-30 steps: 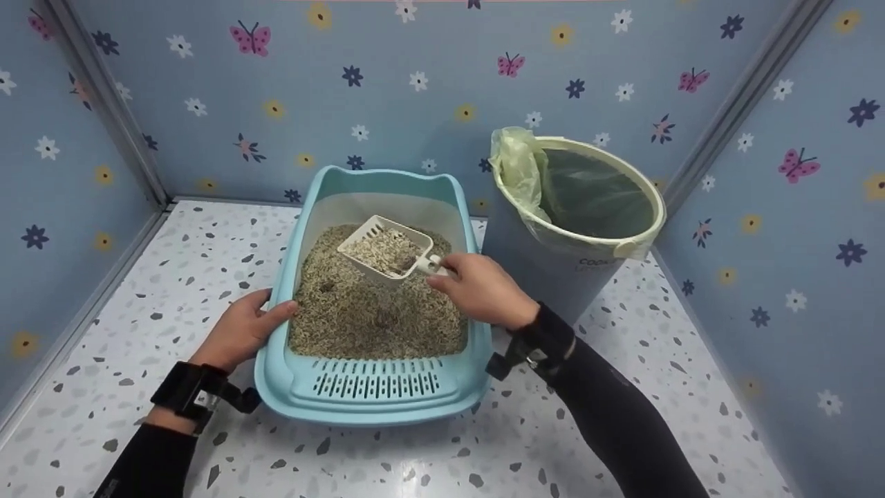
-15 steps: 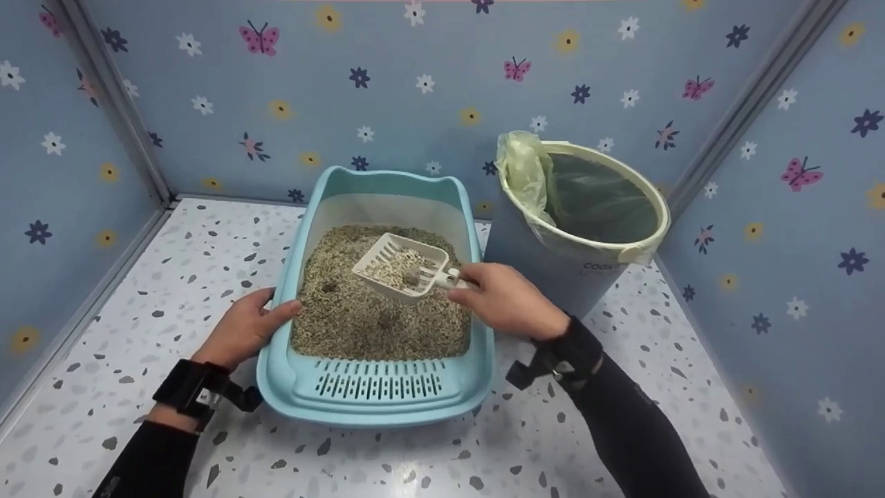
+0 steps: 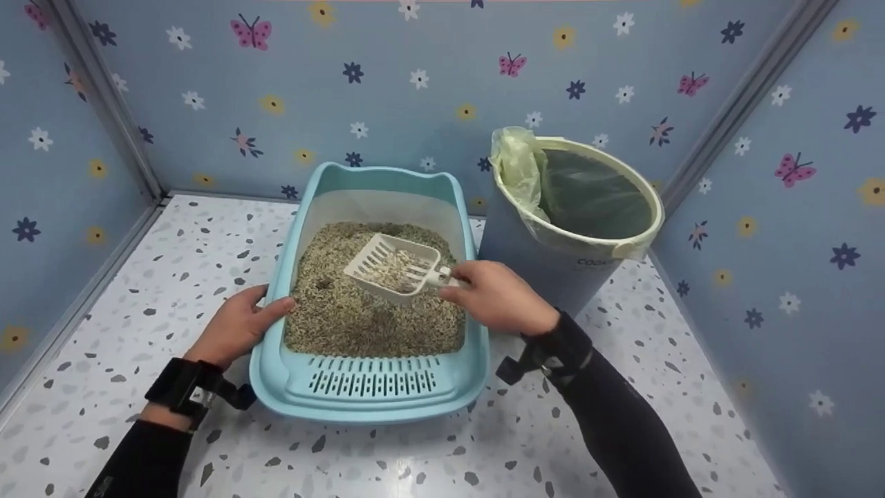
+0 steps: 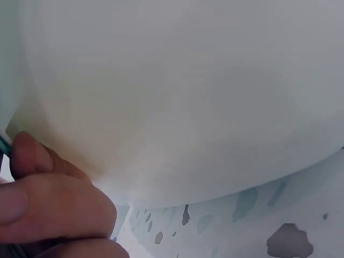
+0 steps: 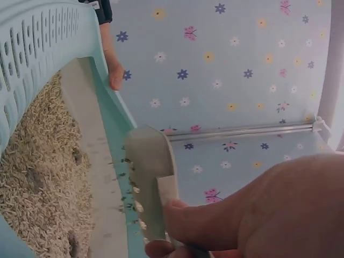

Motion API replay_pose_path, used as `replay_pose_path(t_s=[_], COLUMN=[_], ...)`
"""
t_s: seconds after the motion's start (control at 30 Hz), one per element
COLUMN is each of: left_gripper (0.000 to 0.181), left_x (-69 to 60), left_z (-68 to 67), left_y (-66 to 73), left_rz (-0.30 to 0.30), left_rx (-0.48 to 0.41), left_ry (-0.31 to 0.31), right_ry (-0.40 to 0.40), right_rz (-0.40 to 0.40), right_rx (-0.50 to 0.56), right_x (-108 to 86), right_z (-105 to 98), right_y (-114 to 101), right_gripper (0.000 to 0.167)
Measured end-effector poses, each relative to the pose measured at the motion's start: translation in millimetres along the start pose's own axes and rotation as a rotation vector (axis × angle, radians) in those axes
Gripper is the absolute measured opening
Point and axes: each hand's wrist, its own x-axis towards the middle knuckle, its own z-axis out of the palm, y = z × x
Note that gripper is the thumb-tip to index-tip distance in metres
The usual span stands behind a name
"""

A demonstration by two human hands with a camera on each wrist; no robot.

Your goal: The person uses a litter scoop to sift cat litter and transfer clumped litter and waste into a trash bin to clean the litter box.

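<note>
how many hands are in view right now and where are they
2: the left hand grips the litter box by its left rim; the right hand holds the scoop by its handle, above the litter.

Black sleeves (image 3: 626, 415), black wrist straps (image 3: 171, 382) with stubby mounts (image 3: 510, 371), pale label (image 3: 201, 396) on the left

My head camera looks down on the litter box (image 3: 370, 408). My wrist views share it nearer, the left facing its outer side (image 4: 177, 107).
</note>
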Motion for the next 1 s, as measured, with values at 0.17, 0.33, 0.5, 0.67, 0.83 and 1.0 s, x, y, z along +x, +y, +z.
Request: replay_pose_path(t_s=[0.17, 0.33, 0.5, 0.67, 0.83, 1.0], left_gripper=[0.065, 0.066, 0.062, 0.066, 0.066, 0.065], left_x=[-3.4, -3.1, -1.6, 0.0, 0.5, 1.3], left_z=[-2.3, -3.5, -4.7, -3.1, -5.4, -2.4], left_y=[0.0, 2.0, 3.9, 5.6, 6.7, 7.9], left_rz=[-0.014, -0.014, -0.007, -0.003, -0.004, -0.017], left_rx=[0.024, 0.028, 0.01, 0.01, 0.027, 0.03], left_ry=[0.004, 0.005, 0.001, -0.008, -0.002, -0.018], right_ry=[-0.002, 0.008, 0.005, 0.013, 0.029, 0.029], right_rz=[-0.002, 0.014, -0.035, -0.031, -0.024, -0.019], right_rx=[0.041, 0.018, 0.047, 0.011, 0.014, 0.031], right_x=[6.5, -4.2, 13.5, -0.2, 3.3, 5.2], right_z=[5, -6, 1, -10, -10, -8], right_y=[-4, -2, -13, -7, -7, -2], right_gripper=[0.024, 0.019, 0.023, 0.021, 0.023, 0.024])
